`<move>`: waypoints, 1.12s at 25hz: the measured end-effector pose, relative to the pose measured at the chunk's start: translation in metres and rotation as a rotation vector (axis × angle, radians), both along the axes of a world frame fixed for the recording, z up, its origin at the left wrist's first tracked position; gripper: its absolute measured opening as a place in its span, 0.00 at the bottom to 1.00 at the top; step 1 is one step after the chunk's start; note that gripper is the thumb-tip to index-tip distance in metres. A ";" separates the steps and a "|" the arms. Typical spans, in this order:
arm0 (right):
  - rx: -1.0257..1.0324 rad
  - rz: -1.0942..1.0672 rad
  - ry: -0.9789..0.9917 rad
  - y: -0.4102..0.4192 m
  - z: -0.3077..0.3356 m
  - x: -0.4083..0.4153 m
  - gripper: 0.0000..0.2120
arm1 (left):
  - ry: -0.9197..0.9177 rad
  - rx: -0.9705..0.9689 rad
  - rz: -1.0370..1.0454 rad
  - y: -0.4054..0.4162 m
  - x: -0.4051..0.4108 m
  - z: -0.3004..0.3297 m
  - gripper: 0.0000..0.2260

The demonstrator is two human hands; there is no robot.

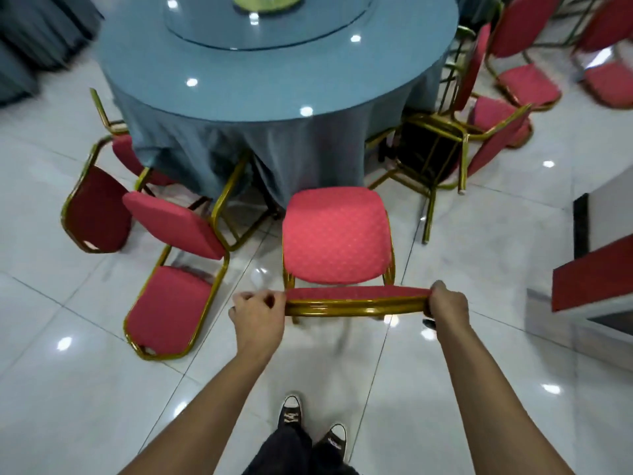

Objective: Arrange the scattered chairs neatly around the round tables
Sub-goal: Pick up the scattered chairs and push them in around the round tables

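An upright chair (337,234) with a red seat and gold frame stands on the tiled floor (85,389), facing the round table (274,80) with its blue cloth, its front edge near the hanging drape. The right hand (447,303) has its fingers wrapped round the right end of the chair's top rail. The left hand (258,313) is at the left end, fingers curled and touching or just beside the rail; a firm hold there cannot be told.

The step in hand looks like seating this chair at the surface. The next move probably calls for a straight push forward, square to the table edge, stopping before the seat drags the cloth.

Much remains: a tipped chair (174,269) lies on its back just to the left, another fallen one (99,204) is beyond it, and an overturned chair (442,152) rests on the right beside the drape. These need lifting upright before placing.
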State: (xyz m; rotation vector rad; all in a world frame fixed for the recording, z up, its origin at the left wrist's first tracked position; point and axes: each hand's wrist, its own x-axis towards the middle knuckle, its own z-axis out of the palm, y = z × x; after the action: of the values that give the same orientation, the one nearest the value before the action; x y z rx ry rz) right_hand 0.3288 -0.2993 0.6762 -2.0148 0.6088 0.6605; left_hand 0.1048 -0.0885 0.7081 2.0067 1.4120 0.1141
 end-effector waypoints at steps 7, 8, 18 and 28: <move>-0.150 0.125 -0.103 0.045 0.012 0.050 0.21 | -0.081 0.070 -0.101 0.013 0.063 0.009 0.16; -0.158 0.150 -0.114 0.049 0.010 0.054 0.19 | -0.104 0.070 -0.081 0.017 0.067 0.007 0.17; -0.209 0.420 -0.183 0.024 0.041 0.079 0.20 | 0.111 -0.063 -0.453 0.012 0.180 0.053 0.11; 0.043 0.376 -0.589 -0.083 0.089 0.267 0.16 | -0.182 -0.043 -0.766 -0.115 0.407 0.106 0.08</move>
State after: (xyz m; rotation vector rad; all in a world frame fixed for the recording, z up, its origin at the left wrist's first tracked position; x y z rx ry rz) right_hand 0.5956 -0.3822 0.7656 -2.1604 -0.1348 0.2557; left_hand 0.5116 -0.2035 0.8141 2.2903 0.4667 -0.0717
